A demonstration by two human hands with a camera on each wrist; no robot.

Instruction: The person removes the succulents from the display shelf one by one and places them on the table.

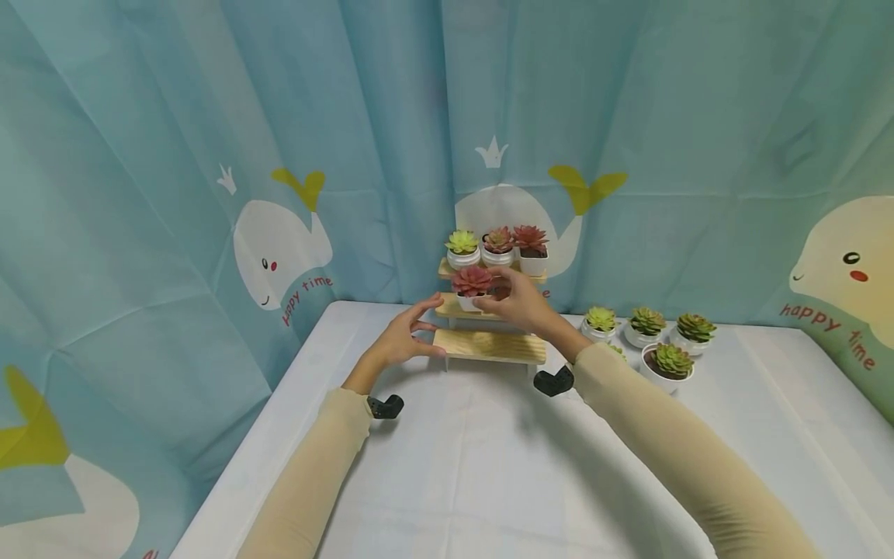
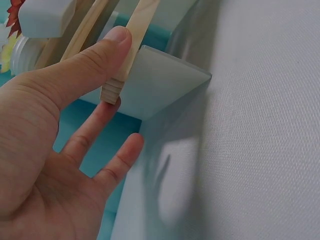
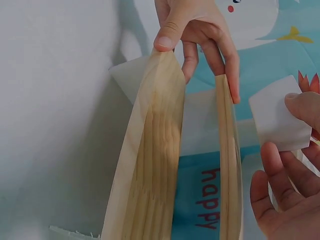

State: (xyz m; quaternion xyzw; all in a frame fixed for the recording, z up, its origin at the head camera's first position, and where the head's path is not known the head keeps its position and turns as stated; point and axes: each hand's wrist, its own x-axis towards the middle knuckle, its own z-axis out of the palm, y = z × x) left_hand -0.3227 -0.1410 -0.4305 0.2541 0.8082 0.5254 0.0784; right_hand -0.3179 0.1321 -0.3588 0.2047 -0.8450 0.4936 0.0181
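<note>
A small three-tier plant stand with wooden shelves (image 1: 492,347) and white side panels (image 2: 150,82) stands near the back of the table. My left hand (image 1: 400,339) steadies its left end, thumb against the lowest shelf and fingers around the shelf ends. Between the thumb and fingers of my right hand (image 1: 522,303) is a potted artificial succulent (image 1: 471,280), red, in a white angular pot (image 3: 281,114). That pot is over the middle shelf. On the top shelf sit a yellow-green succulent (image 1: 462,242), a reddish succulent (image 1: 498,241) and a dark red succulent (image 1: 531,240), all in white pots.
Several green succulents, among them a larger potted one (image 1: 669,365), are grouped on the white tablecloth (image 1: 454,481) right of the stand, close to my right forearm. A blue curtain (image 1: 391,155) with whale prints hangs right behind the stand and along the left side.
</note>
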